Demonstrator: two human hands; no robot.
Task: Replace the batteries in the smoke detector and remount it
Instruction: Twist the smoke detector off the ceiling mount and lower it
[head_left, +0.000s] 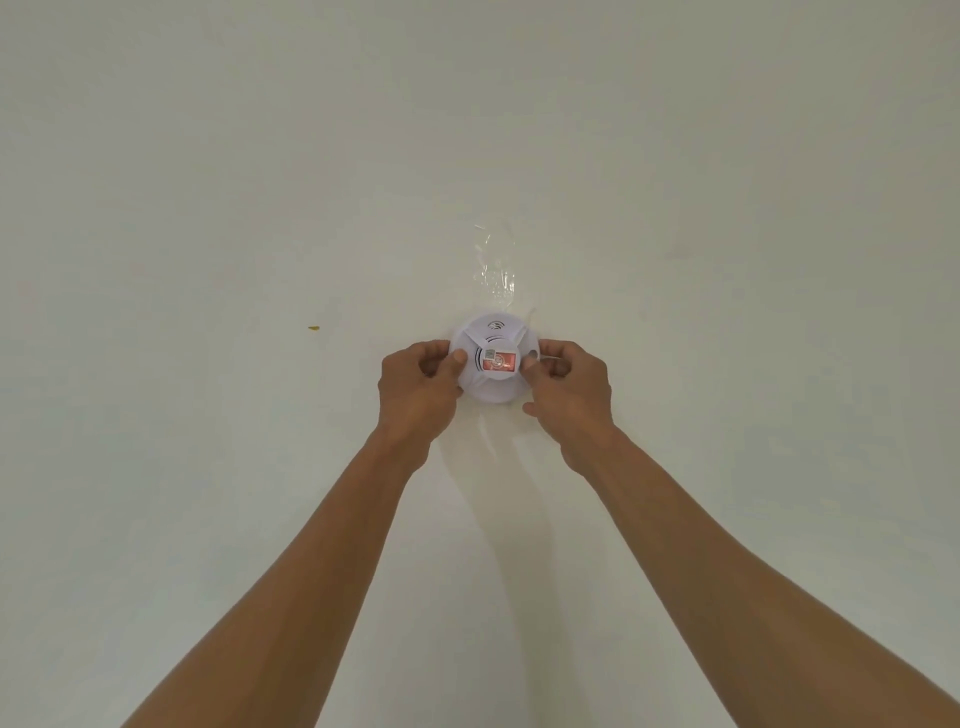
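Note:
A round white smoke detector (493, 338) sits against the pale ceiling, with a red and white label at its centre. My left hand (415, 389) grips its left rim, thumb on the face and fingers curled around the edge. My right hand (569, 387) grips the right rim the same way. Both arms reach up from the bottom of the head view. The detector's base and mounting are hidden behind its body and my fingers.
A strip of clear tape (493, 265) is stuck to the ceiling just beyond the detector. A small yellow speck (313, 328) marks the ceiling to the left. Plain ceiling (208, 156) fills the view all around.

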